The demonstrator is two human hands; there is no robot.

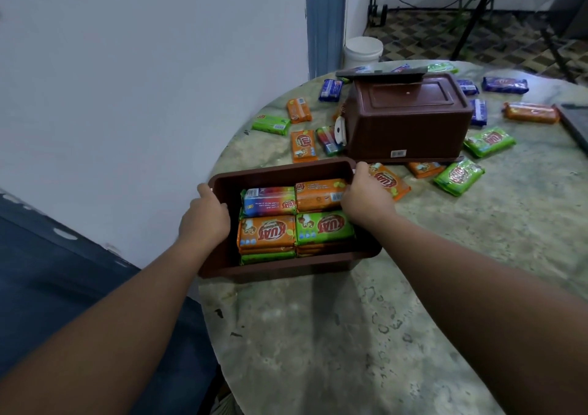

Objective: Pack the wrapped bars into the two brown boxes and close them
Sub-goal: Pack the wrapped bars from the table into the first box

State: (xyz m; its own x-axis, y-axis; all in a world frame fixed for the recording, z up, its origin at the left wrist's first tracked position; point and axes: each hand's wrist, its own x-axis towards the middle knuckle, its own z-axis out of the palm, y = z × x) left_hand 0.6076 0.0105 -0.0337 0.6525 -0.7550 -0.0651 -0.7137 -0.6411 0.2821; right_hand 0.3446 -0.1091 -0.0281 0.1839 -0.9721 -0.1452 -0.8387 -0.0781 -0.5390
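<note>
An open brown box (pixel 273 173) sits at the table's left edge, filled with stacked wrapped bars (pixel 267 231) in orange, green and multicolour wrappers. My left hand (pixel 205 216) grips its left rim. My right hand (pixel 366 200) grips its right rim, fingers over the edge. A second brown box (pixel 410 122) lies upside down farther back, resting on some bars. Several loose bars (pixel 488 141) in orange, green and blue are scattered around it.
A dark lid (pixel 381 72) lies behind the overturned box, and another dark flat piece (pixel 576 122) shows at the right edge. The round marbled table (pixel 350 335) ends close to the near box's left side. A white bucket (pixel 362 52) stands on the floor behind.
</note>
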